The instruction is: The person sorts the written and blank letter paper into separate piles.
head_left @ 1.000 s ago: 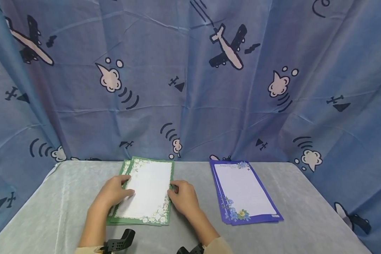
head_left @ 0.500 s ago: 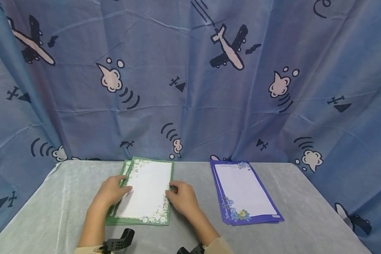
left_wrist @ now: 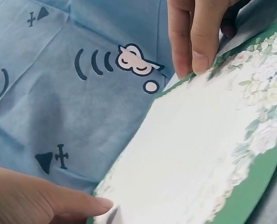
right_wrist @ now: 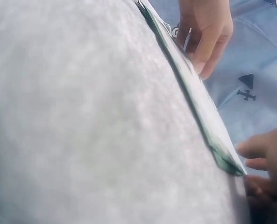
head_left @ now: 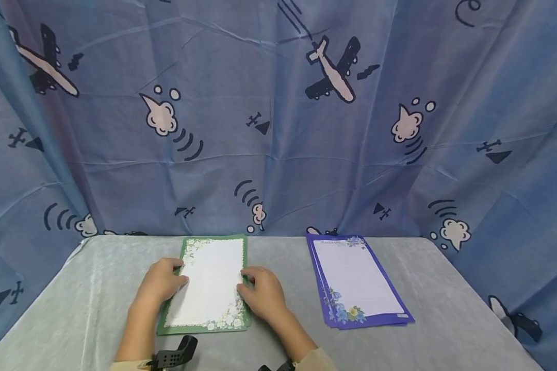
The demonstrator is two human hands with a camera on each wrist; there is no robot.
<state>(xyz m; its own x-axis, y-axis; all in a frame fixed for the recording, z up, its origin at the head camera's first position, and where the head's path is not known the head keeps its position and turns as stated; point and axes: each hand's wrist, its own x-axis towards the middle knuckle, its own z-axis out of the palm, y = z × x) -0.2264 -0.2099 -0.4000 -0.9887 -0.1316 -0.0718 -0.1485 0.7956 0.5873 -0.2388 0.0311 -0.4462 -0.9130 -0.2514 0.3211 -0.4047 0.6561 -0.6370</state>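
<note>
A stack of white paper with green, flower-printed borders (head_left: 209,281) lies on the table to the left of centre. My left hand (head_left: 160,281) grips its left edge, the thumb on the top sheet. At the right edge my right hand (head_left: 263,293) pinches the paper between thumb and fingers. The left wrist view has the left hand (left_wrist: 40,198) low at one side of the top sheet (left_wrist: 185,144) and the right hand (left_wrist: 199,32) across from it. Seen edge-on in the right wrist view, the stack (right_wrist: 199,107) is a thin layered strip.
A second stack of paper with purple borders and blue flowers (head_left: 359,278) lies to the right, its sheets slightly fanned. A pale grey cloth covers the table (head_left: 445,330). Behind it hangs a blue curtain (head_left: 278,129) printed with planes and clouds.
The top green-bordered sheet has shifted left and slightly nearer, so the sheets that stuck out on the left now lie nearly beneath it. Both hands moved slightly left with it.
</note>
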